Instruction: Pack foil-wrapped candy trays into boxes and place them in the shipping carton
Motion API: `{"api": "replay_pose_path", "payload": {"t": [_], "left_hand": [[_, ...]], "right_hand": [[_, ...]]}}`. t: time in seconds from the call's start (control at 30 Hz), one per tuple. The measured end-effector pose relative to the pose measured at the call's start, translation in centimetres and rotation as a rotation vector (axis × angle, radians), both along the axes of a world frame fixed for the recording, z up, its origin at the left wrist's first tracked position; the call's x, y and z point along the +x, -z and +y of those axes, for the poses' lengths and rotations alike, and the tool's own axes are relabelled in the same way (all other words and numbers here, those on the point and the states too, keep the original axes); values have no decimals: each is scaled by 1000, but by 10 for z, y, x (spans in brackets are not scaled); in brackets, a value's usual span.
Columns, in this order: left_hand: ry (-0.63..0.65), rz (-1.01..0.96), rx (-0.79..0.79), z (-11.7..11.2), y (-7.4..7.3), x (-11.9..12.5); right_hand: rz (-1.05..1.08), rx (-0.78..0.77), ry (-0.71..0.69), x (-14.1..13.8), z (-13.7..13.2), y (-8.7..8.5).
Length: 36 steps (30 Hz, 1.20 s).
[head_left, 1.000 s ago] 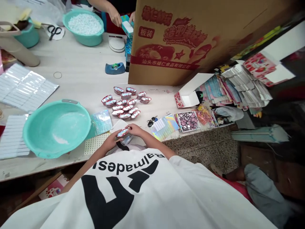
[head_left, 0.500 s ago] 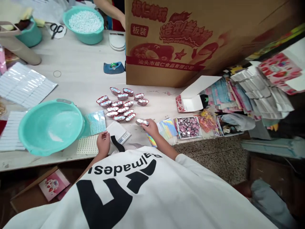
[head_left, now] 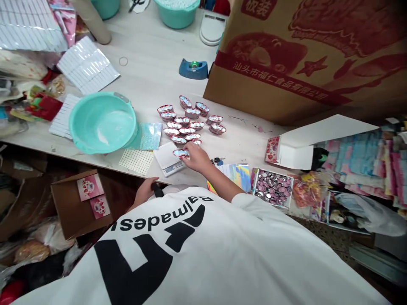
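Observation:
My right hand (head_left: 197, 157) pinches a small oval pack (head_left: 180, 153) with a shiny silver-blue top and red rim. It holds the pack over the right side of a white digital scale (head_left: 167, 159). Just beyond the hand, several similar oval packs (head_left: 187, 131) stand grouped on the table. My left hand (head_left: 146, 190) is low at the table's front edge, fingers curled beside a black strap (head_left: 157, 189). Whether those fingers grip anything is hidden. A white dotted sheet (head_left: 136, 162) lies left of the scale.
A turquoise basin (head_left: 101, 123) with a little white residue stands at left. Behind the packs are a blue tape dispenser (head_left: 193, 70) and a large cardboard carton (head_left: 254, 97). To the right are a tray of round pink-and-silver pieces (head_left: 273, 186) and an opened white box (head_left: 295, 154).
My right hand has moved left with the oval pack, to over the scale. My left hand has drawn back toward my body. The view has turned and shifted.

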State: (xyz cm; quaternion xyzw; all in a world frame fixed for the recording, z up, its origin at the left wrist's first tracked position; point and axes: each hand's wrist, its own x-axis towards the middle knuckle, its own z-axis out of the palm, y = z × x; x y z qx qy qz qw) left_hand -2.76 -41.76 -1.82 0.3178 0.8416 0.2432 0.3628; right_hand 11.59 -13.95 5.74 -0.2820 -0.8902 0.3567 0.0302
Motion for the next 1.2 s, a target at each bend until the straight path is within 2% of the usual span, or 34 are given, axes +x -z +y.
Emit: {"api": "replay_pose_path", "payload": {"t": [0.07,0.17,0.27,0.37,0.5,0.63,0.93,1.03,1.2], "left_hand": [[220,-14,-55,13,0,1],[448,74,-188,48,4,10],[579,172,-284,80,11,20],[648,244,-383,94,18,27],[685,288,-433,96,27,33],[722,310,-478,98,31,39],[726,333,-486,90,39,42],[720,311,-495,92,37,41],[685,255,-477,94,24,35]], "right_hand": [[-84,52,72,15,-1,-4],[-182,52,188,39,-7,-8],[-207,24,267,57,-16,-14],[-216,-5,324,71,-24,-19],[-240,-31,385,86,-29,-21],[-243,-35,385,94,-30,-19],[-174,-39,322,87,-30,-21],[-163,-41,312,87,-30,-22],[-149,-24,294,91,-29,-23]]}}
